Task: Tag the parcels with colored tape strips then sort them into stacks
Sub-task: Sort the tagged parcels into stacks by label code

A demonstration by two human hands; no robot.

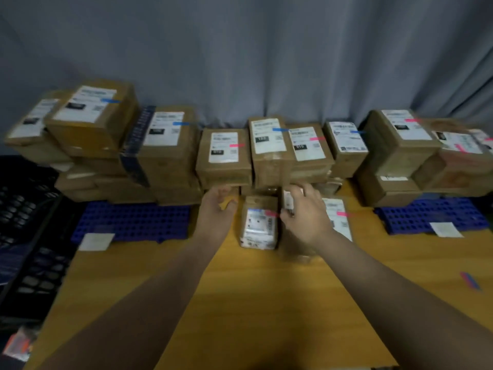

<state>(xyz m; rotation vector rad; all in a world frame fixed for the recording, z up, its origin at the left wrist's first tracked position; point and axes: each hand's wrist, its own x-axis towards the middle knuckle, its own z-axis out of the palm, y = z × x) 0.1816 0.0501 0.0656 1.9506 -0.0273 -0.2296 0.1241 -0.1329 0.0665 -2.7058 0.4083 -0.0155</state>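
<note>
Brown parcels with white labels line the back of the wooden table (266, 303). The stacks on the left (93, 116) carry blue tape strips; the stacks on the right (400, 137) carry pink ones. The middle row (269, 145) mixes both colours. In front lies a small parcel (258, 227) with a pink strip. My left hand (217, 209) hovers just left of it, fingers loosely curled and holding nothing. My right hand (306, 213) grips a blurred small parcel (288, 201) by its white-labelled end. Another pink-tagged parcel (338, 217) lies behind that hand.
Blue perforated trays sit at the left (133, 220) and right (432, 214) under the stacks, each with a white card in front. Loose tape strips (469, 280) lie at the right edge. Black crates (29, 236) stand beside the table on the left.
</note>
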